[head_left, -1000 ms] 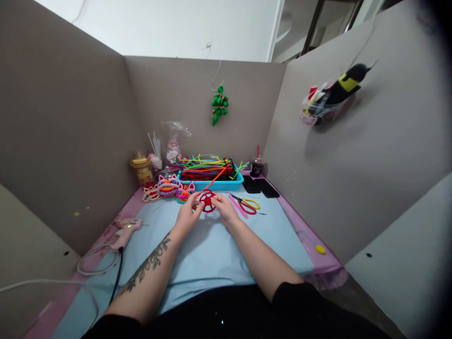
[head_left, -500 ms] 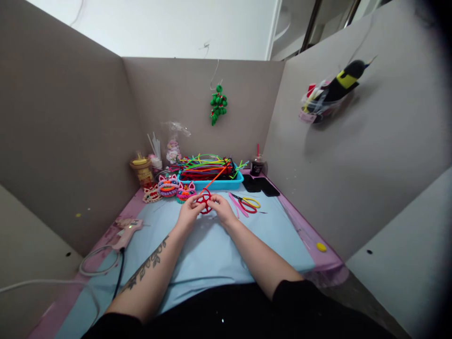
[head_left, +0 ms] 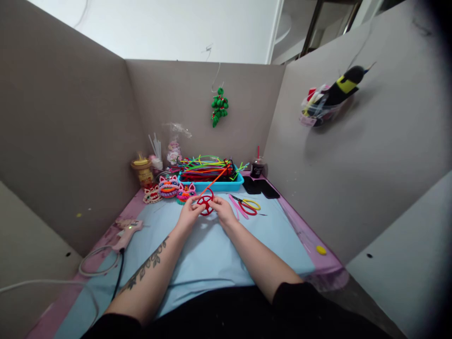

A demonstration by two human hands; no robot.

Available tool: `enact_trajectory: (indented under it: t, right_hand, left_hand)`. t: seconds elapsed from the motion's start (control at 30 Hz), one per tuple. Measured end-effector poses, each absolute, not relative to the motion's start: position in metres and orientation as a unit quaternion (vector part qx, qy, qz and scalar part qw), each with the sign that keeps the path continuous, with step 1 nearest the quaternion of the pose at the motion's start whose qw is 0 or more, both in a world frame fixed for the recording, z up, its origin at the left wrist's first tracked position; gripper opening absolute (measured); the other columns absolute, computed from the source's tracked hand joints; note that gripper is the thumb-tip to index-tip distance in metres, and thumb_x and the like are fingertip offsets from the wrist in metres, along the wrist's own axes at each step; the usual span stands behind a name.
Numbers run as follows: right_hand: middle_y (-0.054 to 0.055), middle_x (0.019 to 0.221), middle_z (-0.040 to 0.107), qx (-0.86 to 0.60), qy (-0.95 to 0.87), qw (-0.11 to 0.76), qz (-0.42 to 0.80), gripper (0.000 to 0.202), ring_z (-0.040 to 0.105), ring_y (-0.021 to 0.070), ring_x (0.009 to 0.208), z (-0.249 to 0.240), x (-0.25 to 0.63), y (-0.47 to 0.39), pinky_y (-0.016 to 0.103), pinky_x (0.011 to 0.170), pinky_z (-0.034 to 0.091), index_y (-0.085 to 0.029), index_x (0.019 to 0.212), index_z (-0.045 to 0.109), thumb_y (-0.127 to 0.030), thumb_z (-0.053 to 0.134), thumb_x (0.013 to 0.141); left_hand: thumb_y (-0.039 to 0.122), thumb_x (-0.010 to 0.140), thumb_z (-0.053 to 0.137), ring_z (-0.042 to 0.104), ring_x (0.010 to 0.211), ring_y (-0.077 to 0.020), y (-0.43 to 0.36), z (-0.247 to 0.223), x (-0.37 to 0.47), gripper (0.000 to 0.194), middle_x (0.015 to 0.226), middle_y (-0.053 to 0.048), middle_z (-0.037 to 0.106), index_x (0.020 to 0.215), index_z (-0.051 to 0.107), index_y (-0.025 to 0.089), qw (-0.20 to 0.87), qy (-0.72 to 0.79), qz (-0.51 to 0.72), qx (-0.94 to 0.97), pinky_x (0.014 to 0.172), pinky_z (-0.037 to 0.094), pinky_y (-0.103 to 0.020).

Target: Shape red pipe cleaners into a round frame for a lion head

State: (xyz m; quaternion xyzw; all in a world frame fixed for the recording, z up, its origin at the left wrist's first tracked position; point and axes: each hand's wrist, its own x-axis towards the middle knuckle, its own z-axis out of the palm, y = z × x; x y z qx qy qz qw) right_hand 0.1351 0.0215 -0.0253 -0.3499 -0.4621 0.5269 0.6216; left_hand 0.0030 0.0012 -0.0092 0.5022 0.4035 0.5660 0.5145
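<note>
Between my two hands is a red pipe-cleaner wheel (head_left: 205, 205), round with spokes and a loose end curling up at its top. My left hand (head_left: 191, 210) pinches its left rim between thumb and fingers. On the right side, my right hand (head_left: 221, 208) grips it the same way, fingertips near the rim. Just beyond the wheel, an orange pipe cleaner (head_left: 213, 181) slants up toward the blue tray (head_left: 212, 186) full of coloured pipe cleaners. Finished pipe-cleaner animal heads (head_left: 168, 187) with pink ears stand to the left of the tray.
Right of my hands lie scissors (head_left: 248, 204) with red and yellow handles beside pink strips (head_left: 238, 207). Two black phones (head_left: 267, 188) and a dark drink cup (head_left: 258, 166) are behind. A pink glue gun (head_left: 127, 234) with its cord lies left. Grey partitions (head_left: 205, 108) enclose the table.
The wheel has turned slightly in my fingers, and its loose end now curls over the upper right. Both hands keep hold of it, nearly in place.
</note>
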Motion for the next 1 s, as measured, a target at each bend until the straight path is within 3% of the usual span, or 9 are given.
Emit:
enact_trajectory:
  t: [0.23,0.53,0.77,0.87,1.0]
  right_hand:
    - [-0.005,0.051,0.054,-0.351,-0.406,0.606,0.588,0.024,0.042,0.0077,0.048,-0.030,0.131,0.024,0.022,0.051,0.031,-0.017,0.056,0.054,-0.032,0.073,0.055]
    - [-0.002,0.057,0.059,-0.367,-0.361,0.586,0.626,0.027,0.049,0.0090,0.052,-0.030,0.131,0.022,0.022,0.053,0.035,-0.016,0.062,0.058,-0.032,0.076,0.051]
    - [-0.001,0.057,0.059,-0.390,-0.375,0.571,0.618,0.029,0.051,0.0111,0.053,-0.033,0.131,0.024,0.023,0.052,0.037,-0.016,0.063,0.056,-0.038,0.073,0.054]
    - [-0.001,0.060,0.058,-0.425,-0.413,0.592,0.546,0.028,0.051,0.0123,0.057,-0.030,0.142,0.028,0.024,0.055,0.037,-0.017,0.066,0.057,-0.044,0.065,0.063]
    - [0.001,0.068,0.058,-0.463,-0.547,0.619,0.321,0.020,0.051,0.0153,0.068,-0.022,0.164,0.033,0.027,0.064,0.040,-0.018,0.066,0.061,-0.037,0.057,0.072]
  left_hand:
    - [0.028,0.058,0.076,0.060,0.061,-0.0134,0.002,-0.013,0.005,0.059,0.066,0.002,0.063,0.108,0.046,0.016,0.519,0.378,0.556,0.528,0.063,0.044,-0.026]
    - [0.029,0.067,0.067,0.053,0.051,-0.0106,0.004,-0.017,0.003,0.054,0.056,0.006,0.054,0.114,0.044,0.016,0.425,0.401,0.533,0.612,0.052,0.036,-0.021]
    - [0.027,0.066,0.067,0.053,0.049,-0.0104,0.000,-0.011,0.004,0.048,0.055,0.007,0.053,0.106,0.043,0.017,0.433,0.421,0.536,0.590,0.051,0.038,-0.021]
    - [0.028,0.064,0.068,0.053,0.050,-0.0103,0.003,-0.010,0.001,0.050,0.057,0.007,0.053,0.106,0.042,0.017,0.432,0.433,0.545,0.573,0.052,0.039,-0.021]
    - [0.031,0.063,0.071,0.056,0.054,-0.0108,0.007,-0.011,-0.005,0.053,0.060,0.006,0.056,0.106,0.042,0.018,0.448,0.436,0.555,0.549,0.055,0.040,-0.022]
